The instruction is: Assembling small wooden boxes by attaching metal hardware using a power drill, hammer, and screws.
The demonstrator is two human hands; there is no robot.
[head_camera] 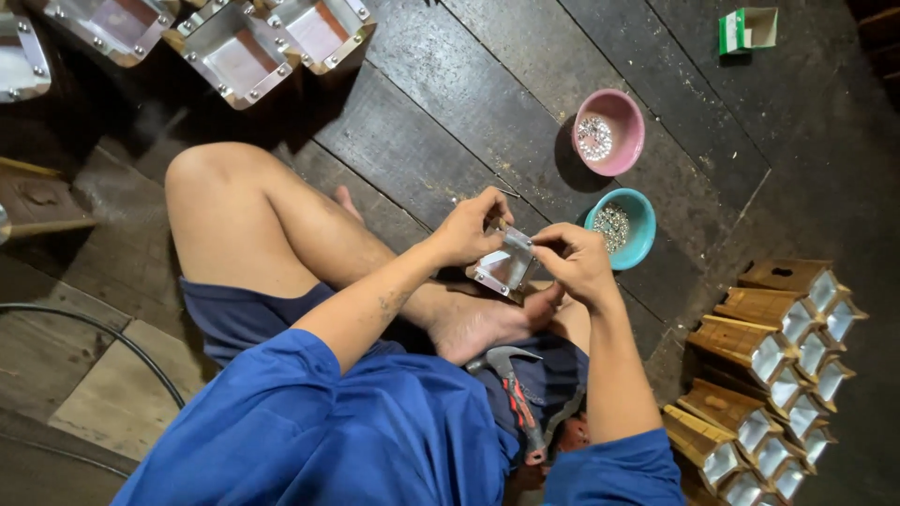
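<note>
- Head view: left hand [466, 230] and right hand [574, 262] both closed on a small wooden box with metal rim [506, 265], held between them above the crossed legs.
- Just beyond the right hand: teal bowl [637, 217] and pink bowl [625, 117], each holding small silvery pieces.
- Far beyond: green-and-white carton [745, 30], open.
- Below the hands: hammer [511, 375] on the lap.

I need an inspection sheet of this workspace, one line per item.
Surface: dark plank floor, dusty.
Job's things: small metal-lined box held over the lap; pink bowl and teal bowl with small silvery pieces; hammer on the lap.
Clutter: green-white carton.
Hands: left hand and right hand both grip the box.
Cables: black cable on the floor.
Surroundings: finished boxes at right and at top.
</note>
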